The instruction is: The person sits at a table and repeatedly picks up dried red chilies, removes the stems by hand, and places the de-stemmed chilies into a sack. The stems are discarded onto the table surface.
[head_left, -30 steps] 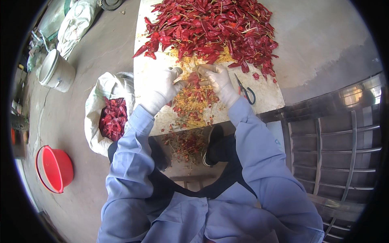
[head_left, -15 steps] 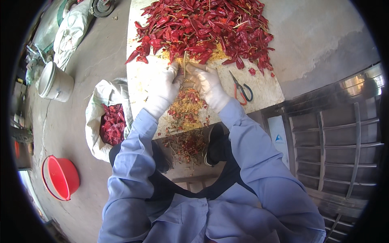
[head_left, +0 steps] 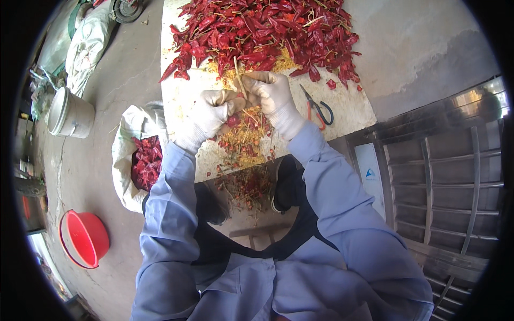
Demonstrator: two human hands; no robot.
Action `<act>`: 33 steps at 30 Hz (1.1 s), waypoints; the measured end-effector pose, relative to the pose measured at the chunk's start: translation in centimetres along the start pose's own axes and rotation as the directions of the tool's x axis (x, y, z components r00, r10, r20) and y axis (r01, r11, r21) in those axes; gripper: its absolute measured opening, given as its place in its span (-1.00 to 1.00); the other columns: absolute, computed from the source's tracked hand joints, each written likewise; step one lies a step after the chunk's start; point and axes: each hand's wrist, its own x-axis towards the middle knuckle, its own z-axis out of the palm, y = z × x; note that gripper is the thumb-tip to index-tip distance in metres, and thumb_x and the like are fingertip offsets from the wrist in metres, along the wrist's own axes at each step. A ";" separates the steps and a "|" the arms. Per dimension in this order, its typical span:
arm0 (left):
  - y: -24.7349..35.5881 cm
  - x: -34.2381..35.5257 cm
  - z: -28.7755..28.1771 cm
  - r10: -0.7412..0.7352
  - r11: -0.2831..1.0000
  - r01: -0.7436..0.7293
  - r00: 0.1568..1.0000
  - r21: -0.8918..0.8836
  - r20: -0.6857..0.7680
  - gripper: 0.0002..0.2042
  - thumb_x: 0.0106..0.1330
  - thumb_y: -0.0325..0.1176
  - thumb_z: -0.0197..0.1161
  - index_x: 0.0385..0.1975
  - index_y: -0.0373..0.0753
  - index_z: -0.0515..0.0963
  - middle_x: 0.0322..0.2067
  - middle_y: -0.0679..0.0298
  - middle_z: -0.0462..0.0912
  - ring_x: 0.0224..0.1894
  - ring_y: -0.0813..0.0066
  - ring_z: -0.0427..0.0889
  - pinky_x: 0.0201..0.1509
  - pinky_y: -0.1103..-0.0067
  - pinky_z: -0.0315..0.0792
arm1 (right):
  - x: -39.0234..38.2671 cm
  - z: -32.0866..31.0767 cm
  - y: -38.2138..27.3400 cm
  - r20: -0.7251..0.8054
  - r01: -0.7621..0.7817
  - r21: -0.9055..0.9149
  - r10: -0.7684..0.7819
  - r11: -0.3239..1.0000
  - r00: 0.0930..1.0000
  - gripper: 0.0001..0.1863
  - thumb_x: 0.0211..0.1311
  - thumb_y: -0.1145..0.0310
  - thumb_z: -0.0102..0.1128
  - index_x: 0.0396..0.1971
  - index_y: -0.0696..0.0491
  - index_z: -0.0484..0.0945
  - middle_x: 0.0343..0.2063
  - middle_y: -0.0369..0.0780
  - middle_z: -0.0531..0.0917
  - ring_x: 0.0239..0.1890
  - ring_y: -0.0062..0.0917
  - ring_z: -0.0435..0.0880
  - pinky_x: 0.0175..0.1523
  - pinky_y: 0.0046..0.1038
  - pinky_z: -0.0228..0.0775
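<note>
We work over the pale bench (head_left: 350, 115), both grips above its middle, inside the left and right edges and back from the near edge. Our right grip (head_left: 273, 99) is closed with finger and thumb on a pale stalk (head_left: 237, 72), which sticks up and leans toward the far side of the bench. Our left grip (head_left: 209, 115) is drawn in near the stalk's lower end, a small red bit at its fingertips; we cannot tell whether it grasps that bit or only touches it.

The pile of red peppers (head_left: 262, 35) covers the far part of the bench and reaches toward both side edges, so it bounds our reach on that side. On the bench's right part, just beside our right grip, lie the scissors (head_left: 315, 105); pale surface shows between them and the right edge. On the bench's left part, pale surface runs from our left sleeve (head_left: 171, 198) to the left edge. Yellow seeds (head_left: 251, 147) and red scraps run down the middle to the near edge, with more scraps (head_left: 246, 187) on the floor below it.

Just beside the bench's left edge stands a white sack (head_left: 123, 166) of red peppers (head_left: 145, 160). Farther left of the bench, floor (head_left: 107, 96) stretches to a grey bucket (head_left: 75, 115) and a red bucket (head_left: 91, 238). Right of the bench's near corner, a metal grille (head_left: 428, 200) limits the room.
</note>
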 end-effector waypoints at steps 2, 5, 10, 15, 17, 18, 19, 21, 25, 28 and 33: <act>-0.7 -0.1 -0.2 0.084 0.996 -0.081 0.992 -0.038 0.095 -0.74 0.43 -0.26 0.32 -0.08 -0.34 0.68 -0.48 0.39 0.65 -0.57 0.70 0.49 -0.55 0.71 0.37 | 0.0 -0.8 0.0 0.032 -0.054 -0.025 0.054 0.998 0.998 -0.78 0.37 0.46 0.25 -0.09 0.26 0.66 -0.34 -0.24 0.76 -0.42 -0.64 0.69 -0.30 -0.59 0.54; -1.7 -0.2 -0.1 0.169 0.986 -0.167 0.969 -0.027 0.181 -0.71 0.39 -0.25 0.36 -0.08 -0.36 0.68 -0.44 0.38 0.64 -0.48 0.70 0.52 -0.44 0.69 0.40 | 0.2 -0.9 0.7 0.166 -0.220 0.222 0.185 0.950 0.969 -0.81 0.36 0.50 0.19 -0.12 0.27 0.65 -0.30 -0.17 0.75 -0.32 -0.48 0.76 -0.17 -0.46 0.65; -2.8 0.6 0.9 0.461 0.778 -0.390 0.887 -0.492 0.025 -0.53 0.33 -0.08 0.45 -0.09 -0.42 0.59 -0.35 0.28 0.66 -0.42 0.58 0.62 -0.39 0.66 0.51 | -0.4 -0.1 0.8 -0.006 0.014 0.168 -0.013 0.986 1.000 -0.76 0.41 0.46 0.07 -0.12 0.23 0.69 -0.27 -0.18 0.77 -0.41 -0.53 0.74 -0.27 -0.46 0.64; -2.2 0.8 -0.8 0.220 0.756 -0.327 0.943 -0.567 -0.250 -0.49 0.37 -0.02 0.39 0.06 -0.37 0.55 -0.30 0.22 0.68 -0.45 0.47 0.66 -0.51 0.70 0.52 | -1.7 0.0 -0.9 0.134 -0.146 0.245 0.115 0.959 0.984 -0.71 0.44 0.35 0.19 0.01 0.22 0.62 -0.28 -0.16 0.77 -0.44 -0.51 0.76 -0.36 -0.44 0.69; -2.1 0.9 -0.8 0.220 0.836 -0.346 0.923 -0.427 -0.316 -0.63 0.44 -0.16 0.33 0.00 -0.38 0.57 -0.32 0.29 0.66 -0.36 0.55 0.62 -0.39 0.66 0.52 | -2.4 0.9 -0.8 0.100 -0.188 0.064 0.181 0.980 0.978 -0.71 0.43 0.31 0.24 -0.02 0.22 0.63 -0.28 -0.18 0.76 -0.44 -0.52 0.75 -0.36 -0.43 0.70; -2.1 1.0 -0.6 0.235 0.866 -0.373 0.891 -0.333 -0.388 -0.71 0.48 -0.24 0.28 -0.04 -0.38 0.59 -0.34 0.29 0.65 -0.41 0.60 0.58 -0.40 0.67 0.49 | -2.7 1.4 -0.7 0.171 -0.140 -0.025 0.142 0.990 0.975 -0.73 0.35 0.33 0.36 -0.11 0.22 0.65 -0.31 -0.19 0.76 -0.41 -0.51 0.76 -0.31 -0.46 0.68; -2.2 1.0 -0.2 0.255 0.890 -0.391 0.854 -0.235 -0.454 -0.78 0.52 -0.32 0.23 -0.08 -0.38 0.60 -0.36 0.30 0.65 -0.46 0.64 0.54 -0.40 0.69 0.46 | -2.7 2.3 -0.3 0.121 -0.104 -0.100 0.116 0.990 0.986 -0.74 0.32 0.34 0.39 -0.15 0.22 0.65 -0.32 -0.20 0.76 -0.40 -0.51 0.76 -0.29 -0.48 0.67; -2.2 1.4 0.2 0.322 0.921 -0.387 0.820 -0.043 -0.473 -0.85 0.49 -0.41 0.23 -0.14 -0.37 0.63 -0.41 0.35 0.62 -0.40 0.70 0.50 -0.36 0.70 0.41 | -2.6 3.8 0.4 0.079 0.000 -0.223 0.018 0.975 0.997 -0.74 0.25 0.35 0.47 -0.21 0.23 0.65 -0.34 -0.22 0.75 -0.38 -0.49 0.76 -0.24 -0.51 0.64; -2.8 1.3 0.1 0.283 0.949 -0.315 0.848 0.005 -0.447 -0.87 0.47 -0.40 0.26 -0.20 -0.35 0.64 -0.40 0.40 0.61 -0.37 0.73 0.50 -0.29 0.71 0.41 | -3.2 4.1 0.4 -0.011 0.143 -0.557 -0.180 0.818 0.984 -0.68 0.13 0.35 0.55 -0.24 0.22 0.64 -0.37 -0.19 0.76 -0.38 -0.55 0.74 -0.20 -0.51 0.61; -3.2 1.1 -0.5 0.243 0.917 -0.338 0.895 -0.211 -0.374 -0.86 0.45 -0.35 0.32 -0.18 -0.30 0.60 -0.34 0.41 0.62 -0.33 0.72 0.52 -0.22 0.71 0.44 | -3.4 3.9 0.0 0.029 0.220 -0.603 -0.255 0.767 0.967 -0.72 0.13 0.34 0.54 -0.30 0.21 0.66 -0.37 -0.17 0.76 -0.39 -0.53 0.74 -0.20 -0.49 0.61; -3.0 1.0 -0.3 0.266 0.897 -0.380 0.873 -0.228 -0.409 -0.86 0.49 -0.36 0.27 -0.26 -0.32 0.60 -0.41 0.38 0.62 -0.43 0.71 0.53 -0.37 0.70 0.45 | -3.5 3.6 -0.3 0.109 0.320 -0.576 -0.317 0.752 0.942 -0.79 0.20 0.37 0.50 -0.32 0.19 0.69 -0.34 -0.20 0.78 -0.37 -0.61 0.71 -0.22 -0.51 0.58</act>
